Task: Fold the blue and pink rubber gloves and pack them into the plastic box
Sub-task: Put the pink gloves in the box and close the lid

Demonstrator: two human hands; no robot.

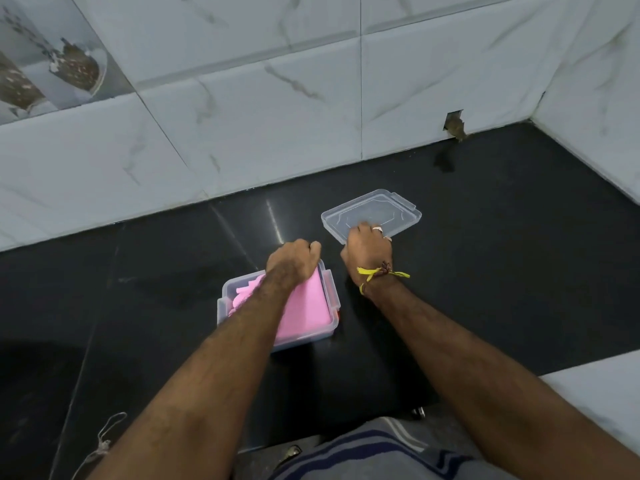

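A clear plastic box [331, 289] sits on the black counter in the middle of the view. A folded pink rubber glove [308, 311] lies inside it, its fingers showing at the left end. No blue glove is visible. My left hand [294, 261] is curled over the box's far rim, and its forearm hides much of the box. The clear lid [381, 207] lies flat on the counter just beyond and to the right of the box. My right hand [369, 249] grips the lid's near edge, its fingers closed on it.
White marble-tiled walls close off the back and right of the black counter [502, 271]. A broken hole [455, 124] is at the foot of the back wall. A white ledge [606, 393] juts in at lower right. A thin string [104, 441] lies at lower left.
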